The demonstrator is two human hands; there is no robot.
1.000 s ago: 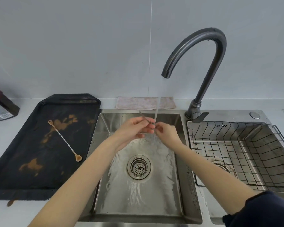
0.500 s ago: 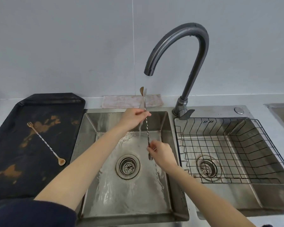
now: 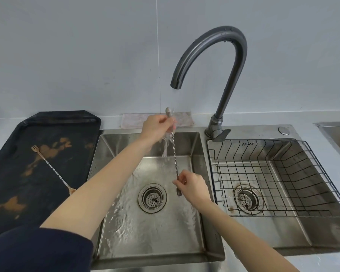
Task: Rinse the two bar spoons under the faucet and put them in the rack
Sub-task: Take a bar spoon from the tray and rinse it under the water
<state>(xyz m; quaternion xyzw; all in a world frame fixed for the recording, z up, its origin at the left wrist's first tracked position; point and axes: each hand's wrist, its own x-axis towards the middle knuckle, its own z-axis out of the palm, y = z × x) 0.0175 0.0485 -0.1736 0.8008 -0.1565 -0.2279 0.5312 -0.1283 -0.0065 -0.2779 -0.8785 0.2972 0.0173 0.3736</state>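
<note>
A silver twisted bar spoon [image 3: 174,154] stands nearly upright under the running water of the dark curved faucet [image 3: 218,61], over the left sink basin [image 3: 196,146]. My left hand [image 3: 157,129] pinches it near the bowl end at the top. My right hand [image 3: 190,183] grips it low down, just above the small fork tip. A second, copper-toned bar spoon [image 3: 53,169] lies diagonally on the black tray [image 3: 47,122] to the left. The black wire rack [image 3: 283,173] sits in the right basin with nothing in it.
A pinkish cloth [image 3: 133,120] lies folded behind the left basin by the wall. The tray carries brown stains. The faucet handle [image 3: 221,134] stands between the two basins. Another steel edge [image 3: 334,130] shows at the far right.
The spoon went from lying between my close-together hands to standing upright, my left hand at its top and my right hand down at its lower end. The view has shifted left.
</note>
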